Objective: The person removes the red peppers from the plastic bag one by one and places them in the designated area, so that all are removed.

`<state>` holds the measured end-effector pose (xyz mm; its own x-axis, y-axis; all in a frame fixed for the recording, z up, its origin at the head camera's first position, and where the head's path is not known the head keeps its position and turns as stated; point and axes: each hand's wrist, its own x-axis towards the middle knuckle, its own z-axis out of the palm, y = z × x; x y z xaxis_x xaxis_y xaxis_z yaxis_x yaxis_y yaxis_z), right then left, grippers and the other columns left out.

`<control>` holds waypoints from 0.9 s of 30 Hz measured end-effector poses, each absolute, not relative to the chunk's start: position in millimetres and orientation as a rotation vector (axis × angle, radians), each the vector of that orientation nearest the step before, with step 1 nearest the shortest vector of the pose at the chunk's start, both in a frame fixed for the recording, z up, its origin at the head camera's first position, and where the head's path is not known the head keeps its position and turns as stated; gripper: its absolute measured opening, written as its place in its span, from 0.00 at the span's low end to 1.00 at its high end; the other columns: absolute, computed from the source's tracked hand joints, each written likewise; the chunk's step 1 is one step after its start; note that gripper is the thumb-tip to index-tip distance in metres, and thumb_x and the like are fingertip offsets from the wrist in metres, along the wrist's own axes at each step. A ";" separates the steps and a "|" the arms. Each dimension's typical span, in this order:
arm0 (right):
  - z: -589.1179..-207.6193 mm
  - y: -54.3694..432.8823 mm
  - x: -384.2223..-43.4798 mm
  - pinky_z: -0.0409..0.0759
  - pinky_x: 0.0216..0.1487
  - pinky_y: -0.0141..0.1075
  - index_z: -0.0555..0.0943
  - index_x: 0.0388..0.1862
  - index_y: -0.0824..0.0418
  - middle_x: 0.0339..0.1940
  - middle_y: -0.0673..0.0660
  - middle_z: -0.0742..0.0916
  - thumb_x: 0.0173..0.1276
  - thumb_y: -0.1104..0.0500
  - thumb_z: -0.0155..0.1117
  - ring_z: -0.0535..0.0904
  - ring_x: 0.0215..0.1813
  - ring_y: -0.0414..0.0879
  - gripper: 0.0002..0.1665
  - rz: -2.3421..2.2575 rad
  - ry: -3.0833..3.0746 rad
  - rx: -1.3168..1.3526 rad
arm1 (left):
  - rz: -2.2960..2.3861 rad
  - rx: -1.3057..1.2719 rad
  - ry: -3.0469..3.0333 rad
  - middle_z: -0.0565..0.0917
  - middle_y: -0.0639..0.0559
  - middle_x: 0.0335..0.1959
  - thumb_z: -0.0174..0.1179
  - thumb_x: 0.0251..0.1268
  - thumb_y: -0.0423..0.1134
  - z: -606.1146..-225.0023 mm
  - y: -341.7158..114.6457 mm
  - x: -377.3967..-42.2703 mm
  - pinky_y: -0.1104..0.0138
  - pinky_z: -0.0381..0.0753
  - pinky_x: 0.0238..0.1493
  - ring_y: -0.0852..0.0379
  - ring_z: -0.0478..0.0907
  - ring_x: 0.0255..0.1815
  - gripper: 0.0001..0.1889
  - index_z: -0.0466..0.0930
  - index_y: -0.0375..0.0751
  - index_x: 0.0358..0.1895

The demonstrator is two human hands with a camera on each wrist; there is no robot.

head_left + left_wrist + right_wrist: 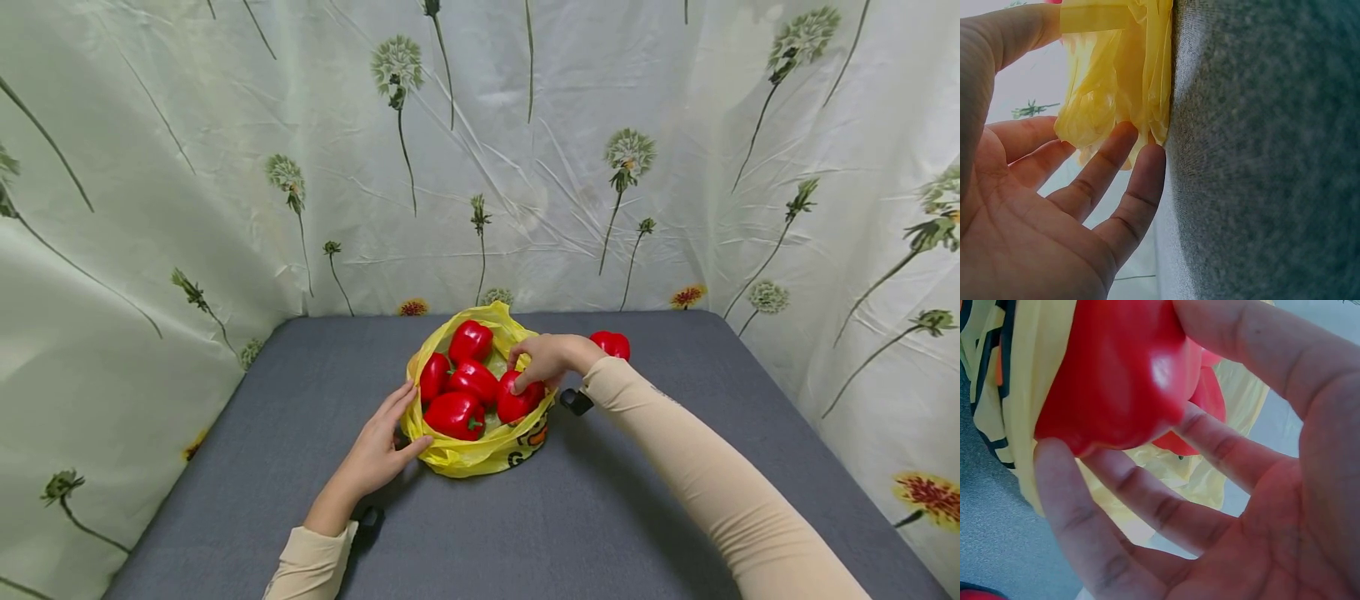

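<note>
A yellow plastic bag [480,457] stands with its mouth wide on the grey table, with several shiny red bell peppers [471,342] inside. My right hand [551,357] reaches over the bag's right rim and holds one red bell pepper [520,400] at that side; in the right wrist view, thumb and fingers spread around the pepper [1122,375]. Against the bag's left side rests my left hand [380,450], its fingers loosely extended. The left wrist view shows that hand's fingertips [1150,162] touching the yellow plastic [1116,75] low near the table.
One more red bell pepper [611,343] lies on the table right of the bag, partly hidden behind my right forearm. The grey tabletop [315,367] ends at a pale curtain [525,167] printed with dandelions, which surrounds the back and sides.
</note>
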<state>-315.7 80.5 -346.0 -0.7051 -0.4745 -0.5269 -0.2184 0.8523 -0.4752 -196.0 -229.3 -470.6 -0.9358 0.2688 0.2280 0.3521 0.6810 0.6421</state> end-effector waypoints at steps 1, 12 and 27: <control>-346.3 80.4 -315.8 0.86 0.41 0.36 0.80 0.61 0.54 0.58 0.58 0.79 0.73 0.50 0.75 0.79 0.34 0.44 0.23 -0.502 2.366 -0.507 | -1.096 -0.513 -2.775 0.61 0.40 0.87 0.74 0.70 0.45 -470.7 -229.4 -195.7 0.49 0.87 0.56 0.36 0.67 0.82 0.45 0.62 0.35 0.84; -346.1 83.2 -316.2 0.88 0.49 0.40 0.81 0.63 0.52 0.63 0.60 0.80 0.72 0.51 0.74 0.83 0.47 0.48 0.24 -0.552 2.417 -0.542 | -1.098 -0.506 -2.779 0.61 0.41 0.87 0.74 0.70 0.46 -471.8 -229.6 -194.6 0.47 0.88 0.57 0.36 0.67 0.82 0.46 0.61 0.37 0.84; -337.2 96.3 -321.0 0.89 0.54 0.47 0.79 0.69 0.55 0.41 0.57 0.86 0.73 0.50 0.71 0.84 0.42 0.52 0.28 -0.639 2.450 -0.601 | -1.085 -0.519 -2.760 0.61 0.40 0.87 0.74 0.70 0.45 -471.0 -228.5 -195.3 0.47 0.86 0.60 0.36 0.66 0.82 0.45 0.62 0.35 0.84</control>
<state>-321.0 96.3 -337.2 -0.7591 -0.5303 -0.3776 -0.2782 0.7887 -0.5483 -195.3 -228.5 -471.0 -0.9322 0.2675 0.2437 0.3618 0.6822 0.6354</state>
